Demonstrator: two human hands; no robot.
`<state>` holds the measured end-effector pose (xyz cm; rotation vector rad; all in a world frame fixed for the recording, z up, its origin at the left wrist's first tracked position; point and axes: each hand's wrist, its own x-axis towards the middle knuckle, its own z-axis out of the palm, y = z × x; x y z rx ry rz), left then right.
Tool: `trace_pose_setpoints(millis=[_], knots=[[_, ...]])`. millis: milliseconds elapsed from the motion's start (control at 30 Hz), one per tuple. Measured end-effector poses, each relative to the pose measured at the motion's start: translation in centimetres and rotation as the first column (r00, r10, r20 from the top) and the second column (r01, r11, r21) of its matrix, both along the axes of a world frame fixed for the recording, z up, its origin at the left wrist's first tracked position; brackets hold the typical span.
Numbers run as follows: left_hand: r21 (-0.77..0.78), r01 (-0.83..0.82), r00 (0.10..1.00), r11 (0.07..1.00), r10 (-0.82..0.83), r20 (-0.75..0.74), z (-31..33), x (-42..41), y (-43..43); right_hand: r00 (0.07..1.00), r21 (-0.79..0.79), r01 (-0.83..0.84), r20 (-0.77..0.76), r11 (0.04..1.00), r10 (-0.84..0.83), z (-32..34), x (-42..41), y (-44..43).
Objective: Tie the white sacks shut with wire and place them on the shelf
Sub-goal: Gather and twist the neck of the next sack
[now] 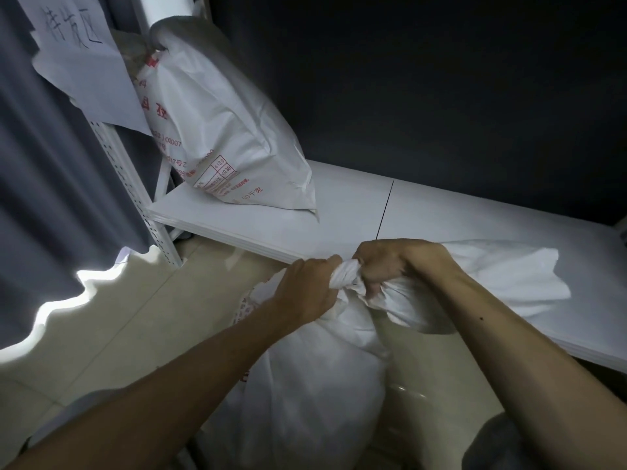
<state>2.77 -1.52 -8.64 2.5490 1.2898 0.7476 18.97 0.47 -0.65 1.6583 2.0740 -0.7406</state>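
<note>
Down in front of the low white shelf (339,212), both hands close around the twisted neck of a white sack (305,385) that stands on the tiled floor (112,327). The left hand (305,286) grips the neck from the left, fingers curled over the bunched cloth and knuckles up. The right hand (397,266) clenches it from the right, just beside the left, with a short rope-like twist of fabric showing between them. Past the right hand, the loose mouth of the sack flares out to the right and lies over the front edge of the shelf. The full body of the sack hangs below the hands, between the forearms. I cannot make out any wire.

A second sack (217,123) leans at the shelf's left end, well apart from the hands. Its red print is mostly too small to read, though "50千克" shows near its lower corner and "02007" higher up. A sheet of paper (78,62) on the shelf post carries the handwritten "待发区", beside a grey curtain (40,198).
</note>
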Motion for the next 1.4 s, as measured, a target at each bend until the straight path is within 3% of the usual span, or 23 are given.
trace_pose_setpoints(millis=[100,167,267,300,333,433,600,700,767,833,933,1033,1100,1167,1300,1400], knots=[[-0.336,-0.051,0.994,0.94,0.08,0.075,0.7,0.3,0.6,0.992,0.133,-0.077,0.105,0.988,0.063,-0.1,0.2,-0.4],[-0.502,-0.064,0.986,0.862,0.132,0.1,1.2,0.4,1.0,0.969,0.392,-0.211,0.205,0.895,0.139,-0.1,0.2,-0.9],[-0.658,-0.101,0.945,0.746,0.278,0.171,2.0,0.3,1.9,0.904,0.797,-0.425,0.398,0.429,0.158,-1.0,-0.3,-2.1],[-0.692,-0.104,0.929,0.714,0.319,0.19,2.3,0.3,2.1,0.897,0.84,-0.441,0.417,0.316,0.145,-1.5,-0.5,-2.7],[-0.72,-0.103,0.916,0.687,0.348,0.201,2.5,0.0,2.3,0.89,0.848,-0.455,0.433,0.27,0.14,-2.2,-0.9,-3.2],[-0.745,-0.082,0.922,0.662,0.334,0.196,2.9,-0.7,2.9,0.868,0.833,-0.495,0.458,0.247,0.192,-4.4,-1.0,-4.4],[-0.779,-0.066,0.984,0.624,0.172,0.054,3.2,-0.4,2.5,0.844,0.798,-0.534,0.487,0.278,0.223,-5.2,0.4,-4.1],[-0.85,0.038,0.986,0.525,0.118,0.117,3.5,0.1,1.5,0.823,0.825,-0.547,0.498,0.142,0.274,-6.2,1.2,-2.9],[-0.823,0.007,0.995,0.568,0.076,0.061,3.7,0.4,1.3,0.834,0.862,-0.5,0.457,0.076,0.31,-6.5,1.3,-2.1],[-0.742,-0.042,0.999,0.669,0.037,-0.023,3.4,1.0,1.2,0.85,0.877,-0.464,0.402,0.124,0.34,-6.5,1.1,-1.8],[-0.53,-0.089,0.993,0.843,0.035,-0.111,1.6,1.9,0.8,0.888,0.758,-0.445,0.306,0.476,0.344,-5.4,0.7,-1.6],[-0.218,-0.18,0.965,0.959,0.129,-0.228,0.8,2.5,-0.3,0.958,0.568,-0.279,0.105,0.775,0.268,-3.4,0.7,-1.4],[-0.03,-0.114,0.983,0.993,0.108,-0.147,0.4,2.7,-1.0,0.992,0.327,-0.108,-0.028,0.939,0.124,-2.4,1.0,-1.2],[0.094,-0.016,0.997,0.995,0.023,-0.071,0.2,2.6,-1.3,0.996,0.176,-0.012,-0.09,0.984,0.028,-2.3,1.3,-1.2],[0.188,0.056,0.99,0.981,-0.029,-0.141,-0.6,2.1,-1.3,0.95,0.129,0.243,-0.23,0.962,-0.209,-2.3,2.6,-1.9],[0.123,0.075,0.991,0.99,-0.061,-0.116,-0.5,2.4,-1.6,0.972,0.017,0.154,-0.184,0.988,-0.148,-1.3,2.2,-2.0]])
